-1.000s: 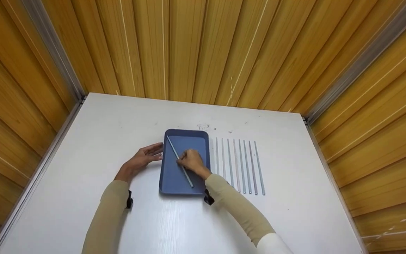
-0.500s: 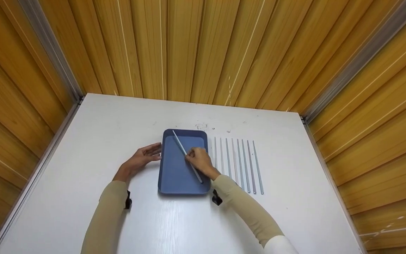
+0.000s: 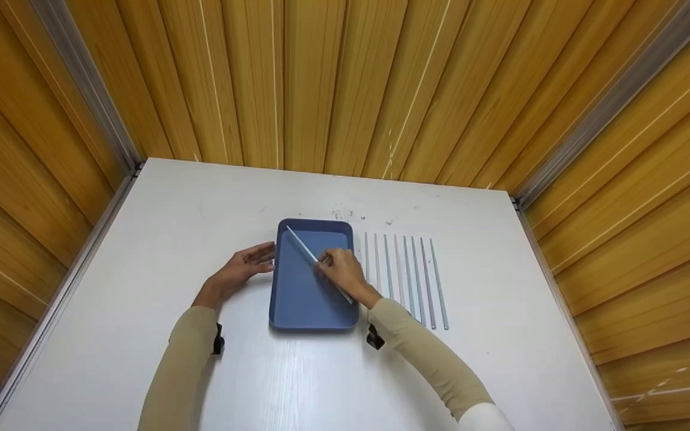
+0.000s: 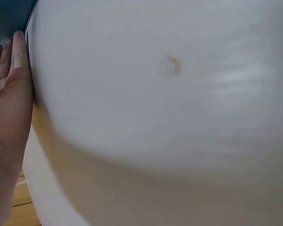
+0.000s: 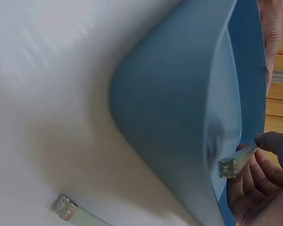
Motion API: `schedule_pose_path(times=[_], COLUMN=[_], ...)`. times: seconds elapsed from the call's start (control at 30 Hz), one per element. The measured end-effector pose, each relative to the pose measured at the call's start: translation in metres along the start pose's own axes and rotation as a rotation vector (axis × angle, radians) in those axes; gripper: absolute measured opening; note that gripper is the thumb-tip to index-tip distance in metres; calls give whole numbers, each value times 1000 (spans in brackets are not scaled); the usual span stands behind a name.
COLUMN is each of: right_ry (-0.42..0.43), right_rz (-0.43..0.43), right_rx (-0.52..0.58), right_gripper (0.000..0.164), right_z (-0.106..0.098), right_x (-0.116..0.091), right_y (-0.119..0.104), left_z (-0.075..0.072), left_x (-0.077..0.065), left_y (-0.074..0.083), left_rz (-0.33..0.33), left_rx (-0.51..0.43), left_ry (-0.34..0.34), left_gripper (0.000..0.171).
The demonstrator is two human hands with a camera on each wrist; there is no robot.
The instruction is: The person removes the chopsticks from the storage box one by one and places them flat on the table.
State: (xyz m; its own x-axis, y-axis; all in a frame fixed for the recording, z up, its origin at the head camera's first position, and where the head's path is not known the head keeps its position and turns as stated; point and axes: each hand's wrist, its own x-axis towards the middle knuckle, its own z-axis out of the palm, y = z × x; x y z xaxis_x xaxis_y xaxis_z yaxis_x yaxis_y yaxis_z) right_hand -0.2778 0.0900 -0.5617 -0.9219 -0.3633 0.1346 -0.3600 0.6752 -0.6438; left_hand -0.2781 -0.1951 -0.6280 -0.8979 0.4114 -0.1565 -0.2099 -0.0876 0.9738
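A blue rectangular tray [image 3: 303, 302] lies on the white table. My right hand [image 3: 346, 276] is over its right half and pinches a pale chopstick [image 3: 301, 243] between thumb and fingers. The chopstick slants across the tray, far end to the left. In the right wrist view, the square patterned end of this chopstick [image 5: 236, 164] pokes out past my right hand [image 5: 264, 190], near the tray wall [image 5: 165, 94]. On the tray's left side, my left hand [image 3: 234, 271] keeps its fingers extended, fingertips at the outer wall. The left wrist view has this hand [image 4: 9, 113] beside the tray [image 4: 12, 19].
To the right of the tray, several chopsticks [image 3: 439, 284] lie side by side on the table [image 3: 501, 371]; my right forearm covers some of their near ends. Wood-patterned walls [image 3: 315, 90] border the table at the back and sides.
My right hand has moved right with the chopstick. The chopstick first shifted right, then its far end swung back left, slanting it more. My left hand stays in place.
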Motion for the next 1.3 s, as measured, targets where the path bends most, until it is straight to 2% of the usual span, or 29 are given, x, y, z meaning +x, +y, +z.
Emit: schedule_pose_path(times=[0.4, 0.77, 0.97, 1.3], right_ry=[73, 119, 146, 214], right_rz=[-27, -131, -132, -72], right_rx=[-35, 17, 33, 22], right_gripper=[14, 9, 9, 9], right_z=[-23, -49, -62, -87], right_x=[-10, -20, -30, -42], right_y=[10, 30, 43, 68], left_z=[1, 3, 3, 3], left_x=[0, -2, -2, -1], left_y=[0, 3, 3, 4], left_rz=[5, -27, -22, -5], left_rx=[-3, 7, 0, 2], left_ry=[-8, 22, 19, 3], left_gripper=[70, 72, 72, 72])
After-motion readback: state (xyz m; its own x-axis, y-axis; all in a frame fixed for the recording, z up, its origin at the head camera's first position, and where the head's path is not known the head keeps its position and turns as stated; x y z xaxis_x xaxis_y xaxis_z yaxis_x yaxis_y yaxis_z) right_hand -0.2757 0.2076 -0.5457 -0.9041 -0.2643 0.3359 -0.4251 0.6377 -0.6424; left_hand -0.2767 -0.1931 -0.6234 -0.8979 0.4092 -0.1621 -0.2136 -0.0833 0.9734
